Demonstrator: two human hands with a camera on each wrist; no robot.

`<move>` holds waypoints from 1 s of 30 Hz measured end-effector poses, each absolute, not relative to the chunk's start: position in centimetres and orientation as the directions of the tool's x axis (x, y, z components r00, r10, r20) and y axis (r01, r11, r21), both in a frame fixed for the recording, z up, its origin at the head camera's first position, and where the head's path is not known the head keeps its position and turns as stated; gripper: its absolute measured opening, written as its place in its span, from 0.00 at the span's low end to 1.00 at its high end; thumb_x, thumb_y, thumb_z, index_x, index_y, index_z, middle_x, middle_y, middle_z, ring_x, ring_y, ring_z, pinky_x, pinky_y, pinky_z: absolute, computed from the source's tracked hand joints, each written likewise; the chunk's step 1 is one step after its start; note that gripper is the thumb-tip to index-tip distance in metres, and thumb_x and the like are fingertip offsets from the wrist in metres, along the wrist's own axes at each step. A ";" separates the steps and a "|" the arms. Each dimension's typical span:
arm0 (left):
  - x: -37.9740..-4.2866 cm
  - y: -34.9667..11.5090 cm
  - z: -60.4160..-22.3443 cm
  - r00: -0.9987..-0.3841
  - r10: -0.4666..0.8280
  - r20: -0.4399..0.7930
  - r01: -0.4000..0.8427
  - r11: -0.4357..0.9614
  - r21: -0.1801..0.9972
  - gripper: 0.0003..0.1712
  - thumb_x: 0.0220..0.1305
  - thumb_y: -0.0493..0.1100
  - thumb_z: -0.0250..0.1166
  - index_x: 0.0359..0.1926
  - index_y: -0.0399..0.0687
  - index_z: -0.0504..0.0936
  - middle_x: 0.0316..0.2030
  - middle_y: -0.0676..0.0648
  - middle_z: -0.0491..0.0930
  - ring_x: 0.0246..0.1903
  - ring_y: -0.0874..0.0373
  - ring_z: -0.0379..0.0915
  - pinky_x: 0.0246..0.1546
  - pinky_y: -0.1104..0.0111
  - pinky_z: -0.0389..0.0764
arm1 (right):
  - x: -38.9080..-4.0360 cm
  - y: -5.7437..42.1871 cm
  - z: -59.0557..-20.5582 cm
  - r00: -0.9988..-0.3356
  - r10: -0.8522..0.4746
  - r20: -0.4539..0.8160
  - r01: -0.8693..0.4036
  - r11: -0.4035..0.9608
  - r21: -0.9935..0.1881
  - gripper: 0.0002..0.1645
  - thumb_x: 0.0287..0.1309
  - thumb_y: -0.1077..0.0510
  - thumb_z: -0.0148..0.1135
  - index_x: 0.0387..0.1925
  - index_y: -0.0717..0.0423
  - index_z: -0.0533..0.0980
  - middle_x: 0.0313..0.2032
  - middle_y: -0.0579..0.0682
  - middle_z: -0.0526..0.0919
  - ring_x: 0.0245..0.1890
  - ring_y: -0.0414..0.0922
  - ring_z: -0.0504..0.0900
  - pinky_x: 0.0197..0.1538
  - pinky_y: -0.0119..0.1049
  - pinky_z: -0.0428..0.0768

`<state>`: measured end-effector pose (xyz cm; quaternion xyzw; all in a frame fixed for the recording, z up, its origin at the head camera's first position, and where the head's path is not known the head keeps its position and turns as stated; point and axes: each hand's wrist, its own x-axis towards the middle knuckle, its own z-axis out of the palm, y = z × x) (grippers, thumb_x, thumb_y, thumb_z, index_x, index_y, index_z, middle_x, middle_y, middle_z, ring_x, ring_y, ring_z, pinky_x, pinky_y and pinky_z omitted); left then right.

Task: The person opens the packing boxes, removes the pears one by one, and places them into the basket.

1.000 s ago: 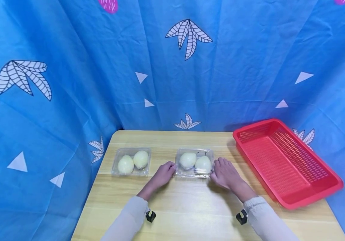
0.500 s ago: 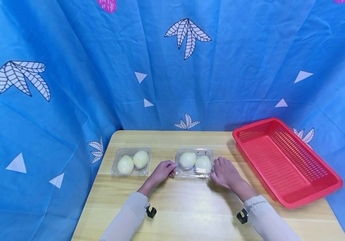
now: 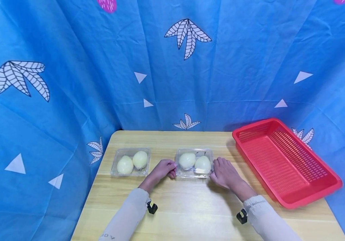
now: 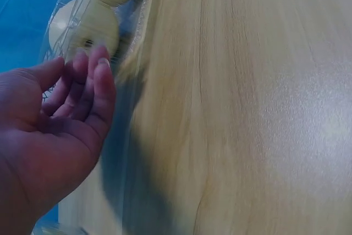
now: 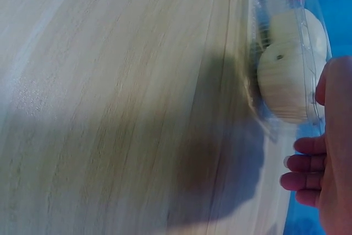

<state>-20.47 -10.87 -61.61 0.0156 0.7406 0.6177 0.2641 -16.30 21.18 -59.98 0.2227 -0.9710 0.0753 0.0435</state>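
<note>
Two pale yellow pears (image 3: 187,161) lie in a clear plastic clamshell box (image 3: 194,174) at the middle of the table, lid down. My left hand (image 3: 164,169) pinches the box's left edge; in the left wrist view its thumb (image 4: 52,71) and curled fingers (image 4: 102,89) come up to the clear plastic. At the front right corner, my right hand (image 3: 226,172) holds the rim between its thumb and the curled hand. The right wrist view shows that thumb (image 5: 321,89) against the lid edge, with the other fingers (image 5: 308,163) curled below the box.
A second clear box (image 3: 145,172) with two pears stands to the left on the wooden table (image 3: 190,214). On the right, a red perforated plastic basket (image 3: 311,197) overhangs the table's edge. A blue patterned curtain (image 3: 235,67) surrounds the table at the back and sides.
My left hand turns slightly at the box's left edge, its lower fingers coming more into view. The box and my right hand stay where they were.
</note>
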 end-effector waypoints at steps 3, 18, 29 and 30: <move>-20.5 -10.8 -61.7 -0.862 0.328 -0.386 -0.348 0.169 0.922 0.14 0.75 0.39 0.60 0.50 0.30 0.80 0.30 0.48 0.82 0.27 0.60 0.80 0.34 0.69 0.88 | -16.3 21.1 -60.0 -0.899 -0.422 0.120 -0.436 0.889 -0.139 0.10 0.60 0.52 0.51 0.35 0.56 0.67 0.33 0.52 0.67 0.34 0.47 0.64 0.41 0.41 0.69; -20.5 -10.3 -62.2 -0.887 0.229 -0.400 -0.417 -0.030 0.908 0.15 0.67 0.30 0.64 0.52 0.26 0.77 0.33 0.47 0.82 0.27 0.60 0.80 0.33 0.71 0.86 | -16.1 20.9 -60.2 -0.917 -0.387 0.097 -0.399 0.890 -0.221 0.10 0.65 0.54 0.49 0.39 0.57 0.69 0.34 0.52 0.68 0.35 0.47 0.65 0.42 0.42 0.70; -20.1 -10.5 -62.0 -0.877 0.227 -0.423 -0.450 -0.081 0.889 0.13 0.66 0.29 0.64 0.50 0.27 0.77 0.30 0.45 0.83 0.26 0.59 0.83 0.33 0.70 0.88 | -16.3 21.0 -59.9 -0.953 -0.302 0.013 -0.284 0.879 -0.382 0.23 0.72 0.54 0.49 0.56 0.69 0.74 0.47 0.60 0.78 0.49 0.56 0.77 0.55 0.54 0.76; -20.0 -10.5 -62.0 -0.875 0.228 -0.428 -0.456 -0.088 0.886 0.13 0.66 0.29 0.64 0.50 0.27 0.77 0.30 0.45 0.83 0.26 0.58 0.83 0.33 0.70 0.88 | -16.3 21.0 -59.9 -0.955 -0.296 0.009 -0.275 0.876 -0.396 0.24 0.72 0.54 0.49 0.57 0.70 0.74 0.48 0.61 0.78 0.50 0.56 0.77 0.56 0.55 0.76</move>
